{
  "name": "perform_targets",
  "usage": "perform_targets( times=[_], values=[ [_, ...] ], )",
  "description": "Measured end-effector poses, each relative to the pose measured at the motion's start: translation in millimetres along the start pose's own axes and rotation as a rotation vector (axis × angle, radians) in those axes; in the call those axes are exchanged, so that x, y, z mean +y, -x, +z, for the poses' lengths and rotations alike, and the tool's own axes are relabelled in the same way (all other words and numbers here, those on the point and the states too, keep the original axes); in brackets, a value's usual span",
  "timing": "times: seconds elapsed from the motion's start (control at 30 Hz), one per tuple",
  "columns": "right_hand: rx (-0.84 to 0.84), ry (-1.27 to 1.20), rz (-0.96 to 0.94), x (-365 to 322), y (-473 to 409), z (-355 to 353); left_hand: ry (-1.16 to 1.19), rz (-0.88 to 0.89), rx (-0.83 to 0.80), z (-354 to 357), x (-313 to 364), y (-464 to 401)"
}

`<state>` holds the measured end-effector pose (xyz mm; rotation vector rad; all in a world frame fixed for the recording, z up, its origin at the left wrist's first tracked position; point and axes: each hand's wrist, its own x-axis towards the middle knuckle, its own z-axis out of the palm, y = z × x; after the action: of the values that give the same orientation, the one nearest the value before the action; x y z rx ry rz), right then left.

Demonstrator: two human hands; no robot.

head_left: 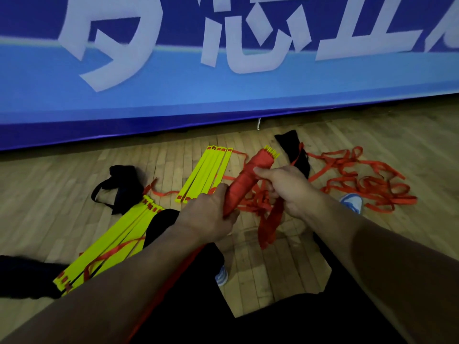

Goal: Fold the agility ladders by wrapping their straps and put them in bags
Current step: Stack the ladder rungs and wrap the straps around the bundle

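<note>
gripping the strap-wrapped ladder bundle point(244, 181) between left hand point(211, 217) and right hand point(285, 187).

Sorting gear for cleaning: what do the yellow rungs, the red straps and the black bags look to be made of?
Yellow rungs: likely rigid plastic, smooth and matte; they lie flat and straight.
Red straps: probably woven webbing; thin flat ribbon curling in loose tangles.
Black bags: soft dull fabric, crumpled on the floor; the weave is too dark to tell.

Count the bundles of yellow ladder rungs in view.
3: one strap-wrapped bundle held in both hands, one loose stack on the floor ahead, one stack at lower left. More may be hidden.
</note>
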<state>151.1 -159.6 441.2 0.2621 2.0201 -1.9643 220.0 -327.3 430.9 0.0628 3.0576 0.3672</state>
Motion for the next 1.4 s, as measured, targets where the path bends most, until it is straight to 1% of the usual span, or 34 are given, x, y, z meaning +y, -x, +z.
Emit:
perform_targets(
  times=[0.07,0.13,0.23,0.3,0.33,0.37,0.43,0.47,0.5,0.57,0.6,0.63,0.67,0.7,0.77,0.8,0.83,0.87,0.9,0.93,0.97,1.03,1.13,1.17,1.2,1.23,1.27,1.3,1.37,1.4],
  values=[
    [0.012,0.059,0.017,-3.6,2.0,2.7,-0.09,0.003,0.015,5.0,-0.3,-0.7],
    [0.004,0.063,-0.013,-6.7,5.3,5.2,-0.118,-0.02,-0.002,4.3,-1.8,-4.0],
    [-0.064,-0.001,-0.088,-4.6,8.8,2.4,-0.06,-0.04,-0.015,-2.4,-6.0,-8.5],
    [-0.115,0.031,-0.128,2.3,8.2,-3.6,0.019,-0.048,-0.033,-9.4,-10.1,-8.0],
    [-0.127,0.069,-0.137,7.0,6.6,-6.5,0.105,-0.053,-0.049,-12.8,-12.5,-7.2],
    [-0.122,0.098,-0.143,11.4,5.1,-9.1,0.245,-0.06,-0.081,-16.3,-14.1,-6.1],
    [-0.094,0.111,-0.151,18.1,2.7,-10.9,0.673,-0.091,-0.212,-20.9,-14.0,-2.9],
    [-0.097,0.103,-0.156,20.0,2.9,-10.3,0.883,-0.133,-0.287,-21.9,-13.1,0.4],
    [-0.115,0.083,-0.154,20.7,3.9,-9.1,1.045,-0.179,-0.354,-23.6,-12.4,4.3],
    [-0.169,-0.028,-0.102,22.2,7.2,-6.8,1.228,-0.229,-0.476,-26.5,-11.9,10.5],
    [-0.189,-0.105,-0.073,22.6,9.1,-5.8,1.256,-0.236,-0.516,-28.5,-11.5,11.4],
    [-0.19,-0.162,-0.059,22.6,10.7,-4.5,1.238,-0.235,-0.535,-30.8,-10.9,11.0],
    [-0.166,-0.189,-0.06,22.5,11.8,-2.2,1.152,-0.215,-0.518,-32.4,-9.8,9.3],
    [-0.121,-0.189,-0.068,21.5,12.3,1.3,0.964,-0.15,-0.46,-34.7,-8.1,7.2],
    [-0.018,-0.142,-0.086,19.1,11.8,8.5,0.408,0.033,-0.284,-33.9,1.4,5.1],
    [0.006,-0.107,-0.1,17.2,11.3,11.1,0.16,0.084,-0.177,-29.3,8.4,6.0],
    [0.008,-0.077,-0.12,15.0,10.6,11.5,-0.014,0.08,-0.097,-24.0,14.8,6.2],
    [-0.012,-0.049,-0.142,12.6,10.4,10.8,-0.104,0.046,-0.04,-20.9,18.9,5.9],
    [-0.047,-0.014,-0.165,11.3,9.9,8.4,-0.129,0.01,-0.007,-19.1,18.6,4.2],
    [-0.086,0.022,-0.189,10.5,9.7,4.6,-0.093,-0.022,0.0,-20.7,15.7,1.0],
    [-0.127,0.052,-0.21,11.4,9.0,0.0,0.004,-0.048,-0.009,-25.1,11.7,-2.5],
    [-0.209,0.039,-0.233,14.2,8.4,-7.2,0.339,-0.09,-0.049,-35.1,3.2,-7.7],
    [-0.254,-0.113,-0.189,14.2,8.7,-9.7,0.879,-0.132,-0.232,-41.8,5.3,-1.2],
    [-0.242,-0.143,-0.173,13.3,8.5,-9.3,1.005,-0.159,-0.29,-42.4,6.7,0.5],
    [-0.223,-0.149,-0.163,13.8,8.5,-9.1,1.073,-0.172,-0.336,-43.1,9.4,2.1],
    [-0.196,-0.14,-0.158,15.8,8.3,-9.0,1.069,-0.167,-0.36,-42.7,11.2,2.3],
    [-0.162,-0.122,-0.156,18.3,8.5,-8.2,0.969,-0.133,-0.363,-42.2,13.2,2.9],
    [-0.117,-0.093,-0.156,20.8,8.5,-7.3,0.744,-0.072,-0.349,-41.5,15.3,2.9],
    [-0.031,-0.043,-0.151,23.2,8.2,-4.7,0.16,0.027,-0.27,-33.5,22.0,5.8],
    [-0.01,-0.04,-0.148,22.0,8.1,-3.2,-0.015,0.046,-0.2,-28.2,25.2,7.2]
  ],
)
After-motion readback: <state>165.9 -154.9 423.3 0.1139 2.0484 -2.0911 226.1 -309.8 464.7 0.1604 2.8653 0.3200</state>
